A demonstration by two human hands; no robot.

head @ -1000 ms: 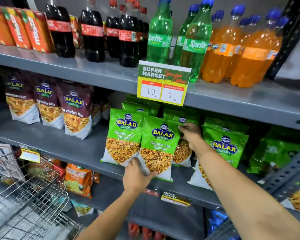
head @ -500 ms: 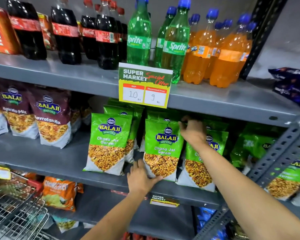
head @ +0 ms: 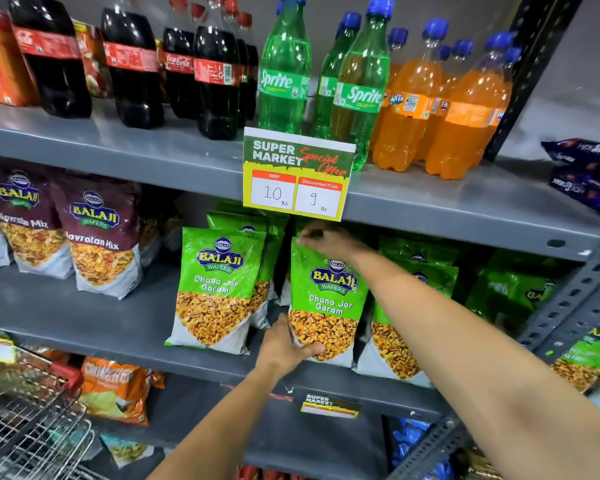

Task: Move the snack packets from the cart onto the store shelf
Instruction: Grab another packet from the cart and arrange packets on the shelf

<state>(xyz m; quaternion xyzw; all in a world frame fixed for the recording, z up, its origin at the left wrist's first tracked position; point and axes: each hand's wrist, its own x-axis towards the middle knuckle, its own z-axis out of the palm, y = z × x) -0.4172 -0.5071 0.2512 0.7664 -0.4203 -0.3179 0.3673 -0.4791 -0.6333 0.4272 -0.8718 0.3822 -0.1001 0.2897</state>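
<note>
On the grey metal store shelf [head: 84,317], left hand [head: 284,348] and right hand [head: 326,239] both grip an upright green packet [head: 328,299].

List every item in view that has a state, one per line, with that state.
Held green packet: upright on the middle shelf, gripped top and bottom.
Right hand: pinching the packet's top edge.
Left hand: gripping the packet's bottom.
Neighbouring green packet: upright, untouched.
Maroon packets: upright.
Bottles: upright, capped.
Cart: contents unclear.
</note>
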